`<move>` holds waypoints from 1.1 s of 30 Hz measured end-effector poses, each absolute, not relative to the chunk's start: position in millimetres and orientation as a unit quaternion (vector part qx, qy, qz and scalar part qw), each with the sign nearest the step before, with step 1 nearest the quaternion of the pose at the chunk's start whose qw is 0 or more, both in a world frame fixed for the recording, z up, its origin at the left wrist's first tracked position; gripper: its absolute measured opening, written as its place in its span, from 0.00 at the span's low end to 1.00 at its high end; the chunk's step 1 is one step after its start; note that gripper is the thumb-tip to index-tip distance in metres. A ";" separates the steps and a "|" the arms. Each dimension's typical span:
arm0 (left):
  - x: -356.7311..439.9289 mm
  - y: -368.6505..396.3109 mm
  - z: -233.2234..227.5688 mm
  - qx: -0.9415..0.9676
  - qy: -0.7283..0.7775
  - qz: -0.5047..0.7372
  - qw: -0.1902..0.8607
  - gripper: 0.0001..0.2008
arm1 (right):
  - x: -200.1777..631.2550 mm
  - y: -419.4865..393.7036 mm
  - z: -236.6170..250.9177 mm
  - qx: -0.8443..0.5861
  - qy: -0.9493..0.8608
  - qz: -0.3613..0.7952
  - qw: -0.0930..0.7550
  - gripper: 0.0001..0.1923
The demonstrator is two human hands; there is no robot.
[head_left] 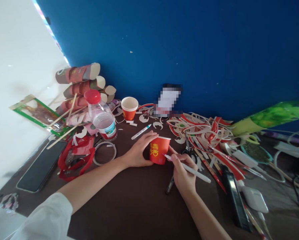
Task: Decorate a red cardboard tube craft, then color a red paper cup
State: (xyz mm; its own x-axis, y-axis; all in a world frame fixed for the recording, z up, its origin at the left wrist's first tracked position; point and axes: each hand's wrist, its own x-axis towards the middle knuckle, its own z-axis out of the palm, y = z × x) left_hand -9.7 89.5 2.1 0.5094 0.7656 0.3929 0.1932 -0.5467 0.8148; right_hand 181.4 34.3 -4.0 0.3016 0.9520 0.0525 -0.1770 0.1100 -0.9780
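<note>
My left hand (139, 151) is wrapped round the left side of a red paper cup (161, 151) with yellow print, its rim up and the cup slightly tilted. In my right hand (185, 170) is a white marker pen (196, 173), its pinkish-purple tip at the cup's printed side. A small purple mark shows low on the cup near the tip. Behind my left hand lies another white marker with a blue end (141, 131). A dark pen (169, 185) lies beside my right hand, and black-handled scissors (189, 151) rest partly hidden behind it.
A water bottle (102, 115), stacked paper cups (129, 108) and a tape roll (104, 154) stand or lie at left, near a phone (42, 163). Cut paper strips (199, 130) pile up at the back right. A black box cutter (235, 200) and white case (255, 199) lie at right.
</note>
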 end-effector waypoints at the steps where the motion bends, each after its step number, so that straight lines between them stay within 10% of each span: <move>1: -9.6 89.5 2.0 0.787 0.304 0.391 0.368 0.50 | 181.4 34.1 -3.8 -0.500 -0.391 0.443 0.632 0.14; 33: -9.8 89.8 3.1 0.784 0.305 0.395 0.369 0.49 | 181.9 33.6 -4.9 -0.505 -0.388 0.461 0.618 0.19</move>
